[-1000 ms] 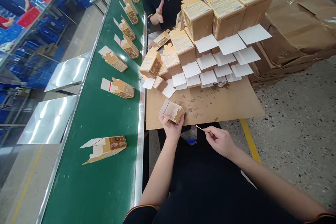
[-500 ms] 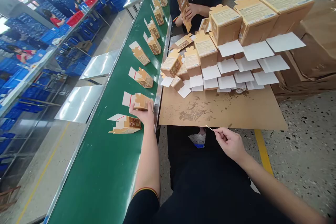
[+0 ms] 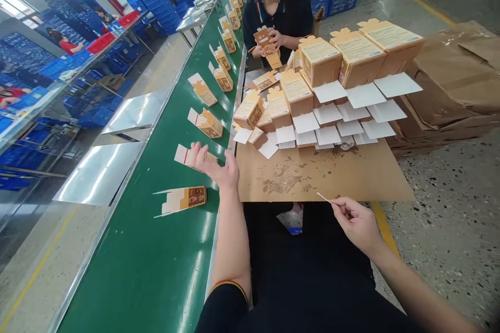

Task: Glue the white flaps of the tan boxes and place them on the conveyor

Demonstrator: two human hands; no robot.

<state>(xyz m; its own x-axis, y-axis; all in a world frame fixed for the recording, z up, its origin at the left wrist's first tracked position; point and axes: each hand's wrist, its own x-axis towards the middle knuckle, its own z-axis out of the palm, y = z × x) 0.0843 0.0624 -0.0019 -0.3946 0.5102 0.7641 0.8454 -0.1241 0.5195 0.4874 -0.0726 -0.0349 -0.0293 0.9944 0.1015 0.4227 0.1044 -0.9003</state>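
My left hand [image 3: 214, 165] is open, fingers spread, just above a small brown carton [image 3: 182, 154] on the green conveyor belt [image 3: 156, 265]; it partly hides this carton. Whether any finger touches the carton I cannot tell. Closer to me on the belt, another open-flapped carton [image 3: 195, 196] lies with its white flaps pointing left. My right hand [image 3: 357, 222] pinches a thin white stick [image 3: 323, 197], which looks like a cotton swab, beside the near edge of a brown cardboard sheet [image 3: 367, 182]. The sheet has dark wet-looking spots.
Stacked cartons [image 3: 320, 60] with white flaps stand on the far part of the cardboard sheet. Across it, a co-worker [image 3: 289, 15] holds a flat brown carton [image 3: 266, 41]. More cartons [image 3: 209, 122] line the belt. Brown paper-wrapped bundles [image 3: 461, 83] sit at the right.
My left hand has let go of the carton it held, its fingers now spread above it. My right hand still pinches the stick. The co-worker's carton is lower, and my view has shifted.
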